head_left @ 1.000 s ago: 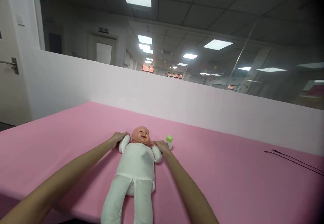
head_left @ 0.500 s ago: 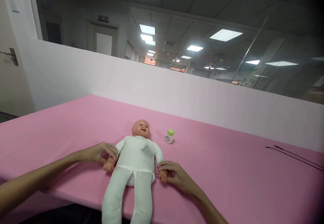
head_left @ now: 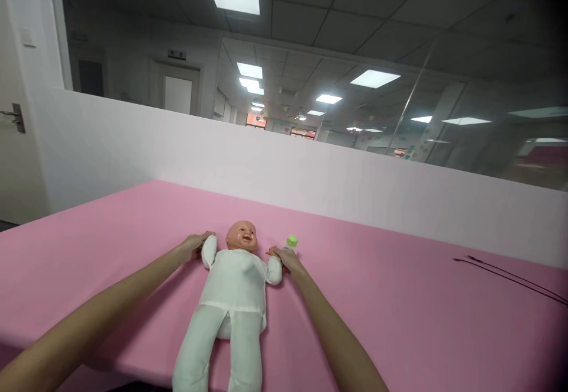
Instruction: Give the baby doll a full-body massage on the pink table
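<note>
A baby doll (head_left: 235, 282) in a white cloth suit lies on its back on the pink padded table (head_left: 377, 297), head toward the wall. Both its arms are bent up beside its head. My left hand (head_left: 195, 246) is closed around the doll's hand on the left side of the view. On the other side, my right hand (head_left: 284, 258) grips the doll's other hand, whose fingers show at the top. Just behind my right hand stands a small bottle (head_left: 291, 242) with a green cap, its lower part hidden.
Two thin dark rods or cords (head_left: 510, 277) lie on the table at the far right. A white half wall (head_left: 266, 161) with glass above borders the back. At the left edge is a door (head_left: 20, 167) with a metal handle.
Both my hands have raised the doll's arms from beside its body up to beside its head. My view has tilted upward slightly.
</note>
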### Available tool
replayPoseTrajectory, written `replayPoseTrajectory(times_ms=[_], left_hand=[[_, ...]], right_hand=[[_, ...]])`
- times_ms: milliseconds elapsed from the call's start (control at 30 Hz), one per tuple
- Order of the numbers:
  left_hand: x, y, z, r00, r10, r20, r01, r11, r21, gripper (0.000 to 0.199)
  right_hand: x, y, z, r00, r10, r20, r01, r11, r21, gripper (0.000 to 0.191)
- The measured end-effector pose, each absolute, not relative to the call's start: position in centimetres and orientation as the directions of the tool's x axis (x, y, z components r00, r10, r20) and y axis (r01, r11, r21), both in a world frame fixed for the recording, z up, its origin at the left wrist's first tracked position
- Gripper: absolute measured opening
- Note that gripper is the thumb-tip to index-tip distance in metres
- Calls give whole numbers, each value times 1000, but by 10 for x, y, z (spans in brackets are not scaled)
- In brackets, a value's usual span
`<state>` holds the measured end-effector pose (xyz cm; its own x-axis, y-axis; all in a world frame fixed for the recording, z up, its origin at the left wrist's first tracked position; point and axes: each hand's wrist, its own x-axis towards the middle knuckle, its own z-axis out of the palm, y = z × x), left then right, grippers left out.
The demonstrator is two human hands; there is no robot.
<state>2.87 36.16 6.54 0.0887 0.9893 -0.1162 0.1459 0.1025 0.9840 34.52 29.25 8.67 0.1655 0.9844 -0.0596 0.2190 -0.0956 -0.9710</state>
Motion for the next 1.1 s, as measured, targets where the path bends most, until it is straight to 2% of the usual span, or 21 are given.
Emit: replayPoseTrajectory(times_ms=[100, 167, 267, 367, 433, 533, 600, 667, 733, 800, 867, 933, 1000, 1100], left_hand=[[-3, 347, 73, 287, 958, 18, 67, -39, 997, 61], [-27, 332, 78, 503, 855, 129, 61, -183, 981, 49], [-49, 308, 74, 740, 654, 153, 165, -398, 902, 30], [-51, 288, 57, 809, 556, 190, 189, -554, 811, 29], [-45, 282, 50, 808, 547, 218, 186, -587, 788, 31], [-30, 287, 56, 777, 582, 238, 172, -561, 810, 21], [-18, 299, 68, 679, 684, 267, 148, -484, 863, 16], [-4, 317, 77, 506, 819, 271, 118, -377, 919, 31], [9, 337, 79, 315, 927, 202, 106, -246, 964, 46], [21, 358, 73, 170, 984, 52, 148, -77, 986, 55], [29, 374, 62, 85, 992, -97, 214, 77, 974, 61], [33, 385, 54, 61, 982, -177, 265, 155, 952, 62], [31, 388, 53, 70, 978, -195, 279, 169, 945, 61], [15, 375, 68, 194, 978, -74, 213, 32, 976, 54]], right_hand=[[360, 261, 97, 48, 996, 75, 269, 59, -961, 30], [370, 234, 103, -127, 980, 151, 324, 185, -928, 27], [376, 196, 97, -384, 916, 113, 400, 276, -874, 23], [372, 175, 81, -513, 851, 108, 480, 389, -786, 24], [369, 174, 75, -527, 842, 116, 498, 417, -760, 27], [365, 186, 84, -476, 874, 97, 441, 333, -833, 26], [363, 203, 97, -445, 890, 104, 358, 283, -890, 24], [361, 224, 106, -367, 919, 146, 296, 264, -918, 24], [359, 249, 104, -169, 973, 160, 266, 201, -943, 28], [355, 274, 93, 58, 993, 104, 236, 88, -968, 30], [350, 292, 78, 161, 986, 40, 212, 5, -977, 30], [346, 302, 67, 172, 985, 7, 210, -30, -977, 32], [345, 303, 65, 166, 986, -10, 208, -45, -977, 33], [353, 283, 77, 134, 991, 15, 214, -14, -977, 32]])
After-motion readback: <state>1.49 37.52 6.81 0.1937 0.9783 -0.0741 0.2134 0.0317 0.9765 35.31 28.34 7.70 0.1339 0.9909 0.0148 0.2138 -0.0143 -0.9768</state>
